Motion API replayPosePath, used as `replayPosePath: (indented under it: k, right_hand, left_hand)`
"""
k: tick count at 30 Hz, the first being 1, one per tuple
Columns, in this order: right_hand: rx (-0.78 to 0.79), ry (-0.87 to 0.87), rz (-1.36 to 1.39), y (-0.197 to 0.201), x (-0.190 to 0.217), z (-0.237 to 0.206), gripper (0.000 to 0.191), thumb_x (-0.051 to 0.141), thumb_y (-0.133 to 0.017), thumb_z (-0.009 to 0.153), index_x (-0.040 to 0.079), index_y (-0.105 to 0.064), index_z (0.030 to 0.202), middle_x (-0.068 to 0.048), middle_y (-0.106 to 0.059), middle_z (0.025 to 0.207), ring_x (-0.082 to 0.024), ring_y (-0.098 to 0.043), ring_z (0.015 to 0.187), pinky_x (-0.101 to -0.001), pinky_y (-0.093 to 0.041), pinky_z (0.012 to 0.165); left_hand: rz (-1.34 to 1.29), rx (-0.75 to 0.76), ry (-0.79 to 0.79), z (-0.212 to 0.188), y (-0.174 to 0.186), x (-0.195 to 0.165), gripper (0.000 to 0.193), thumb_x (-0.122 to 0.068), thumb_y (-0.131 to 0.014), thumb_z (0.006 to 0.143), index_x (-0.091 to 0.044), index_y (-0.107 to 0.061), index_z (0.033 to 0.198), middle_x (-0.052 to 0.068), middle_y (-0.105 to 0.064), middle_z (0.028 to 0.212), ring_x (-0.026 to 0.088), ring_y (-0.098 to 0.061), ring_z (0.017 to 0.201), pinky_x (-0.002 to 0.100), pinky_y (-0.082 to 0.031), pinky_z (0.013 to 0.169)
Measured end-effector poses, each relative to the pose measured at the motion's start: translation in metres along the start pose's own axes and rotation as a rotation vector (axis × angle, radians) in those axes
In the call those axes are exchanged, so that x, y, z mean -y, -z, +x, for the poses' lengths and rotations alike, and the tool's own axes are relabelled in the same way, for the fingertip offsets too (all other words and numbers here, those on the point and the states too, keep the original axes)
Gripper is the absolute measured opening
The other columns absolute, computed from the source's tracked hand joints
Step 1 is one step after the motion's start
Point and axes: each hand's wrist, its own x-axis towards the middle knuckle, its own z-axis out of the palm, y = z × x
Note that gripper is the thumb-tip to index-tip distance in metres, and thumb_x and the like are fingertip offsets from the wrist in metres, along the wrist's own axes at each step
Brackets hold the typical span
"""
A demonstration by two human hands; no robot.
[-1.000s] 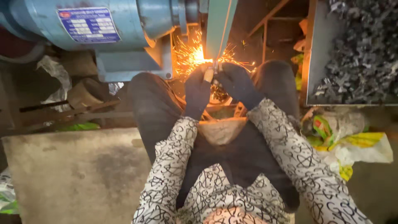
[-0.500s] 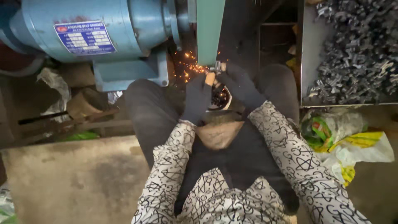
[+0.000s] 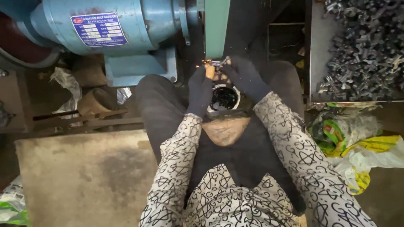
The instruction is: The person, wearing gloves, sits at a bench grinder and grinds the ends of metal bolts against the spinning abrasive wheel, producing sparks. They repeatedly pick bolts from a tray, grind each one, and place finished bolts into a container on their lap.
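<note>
Blue metal: big motor (image 3: pixel 113 29) up at the top left, with a green belt guard (image 3: pixel 217 27) hanging down just to its right. Right under the green belt guard, both hands in dark gloves. Left hand (image 3: pixel 201 90) just below and a bit left of the guard, fingers curled in tight, one bare fingertip poking out of the glove. Right hand (image 3: pixel 246 77) just below and a bit right of the guard, fingers curled in tight too. Between the two hands, pinched at the guard's bottom edge, a small shiny metal piece (image 3: pixel 217 63). Hard to make out its shape, maybe bent or forked. A few tiny orange sparks next to it. Below the guard and under the hands, a small round bowl (image 3: pixel 224 98) with something dark inside, sitting on the lap. Far right of the guard, a tray (image 3: pixel 316 54) piled with many grey metal bits (image 3: pixel 364 46). Below that tray, crumpled green and yellow bags (image 3: pixel 357 143). Down and left of the guard, a flat dusty board (image 3: pixel 84 176).
</note>
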Motion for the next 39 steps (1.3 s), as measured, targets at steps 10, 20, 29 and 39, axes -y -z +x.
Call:
replayPosePath:
  k: [10, 20, 29, 39]
  right_hand:
    - [0.053, -0.114, 0.148, 0.019, -0.015, 0.011, 0.021, 0.021, -0.066, 0.104, 0.001, -0.066, 0.103, -0.004, -0.067, 0.081, -0.009, -0.063, 0.07, -0.0289, -0.054, 0.062]
    - [-0.059, 0.497, -0.365, 0.02, 0.01, -0.032, 0.028, 0.01, -0.066, 0.1, -0.005, -0.067, 0.123, -0.014, -0.07, 0.116, -0.018, -0.063, 0.109, -0.0315, -0.052, 0.094]
    - [0.051, -0.036, 0.17, -0.011, 0.003, -0.026, 0.019, 0.014, -0.057, 0.104, 0.0, -0.069, 0.109, -0.004, -0.071, 0.093, -0.009, -0.064, 0.087, -0.0269, -0.053, 0.078]
    - [-0.009, -0.08, -0.039, -0.008, -0.011, 0.008, 0.022, 0.018, -0.057, 0.106, 0.0, -0.069, 0.108, -0.003, -0.068, 0.088, -0.009, -0.062, 0.079, -0.0286, -0.052, 0.07]
  left_hand:
    - [0.277, -0.103, -0.1, 0.008, -0.02, 0.043, 0.023, -0.022, -0.061, 0.098, -0.002, -0.071, 0.104, 0.007, -0.072, 0.082, 0.018, -0.068, 0.074, 0.037, -0.054, 0.069]
    - [-0.12, 0.08, 0.217, -0.001, -0.003, 0.031, 0.025, -0.016, -0.065, 0.103, 0.001, -0.073, 0.12, 0.008, -0.071, 0.087, 0.015, -0.063, 0.074, 0.031, -0.051, 0.066]
    - [-0.022, -0.037, -0.088, -0.016, 0.007, -0.001, 0.03, -0.01, -0.065, 0.098, 0.001, -0.065, 0.126, 0.008, -0.072, 0.113, 0.011, -0.07, 0.098, 0.026, -0.058, 0.084]
    - [0.306, -0.119, -0.04, 0.006, -0.001, 0.028, 0.024, -0.017, -0.061, 0.1, 0.001, -0.072, 0.112, 0.01, -0.072, 0.088, 0.015, -0.067, 0.077, 0.032, -0.054, 0.072]
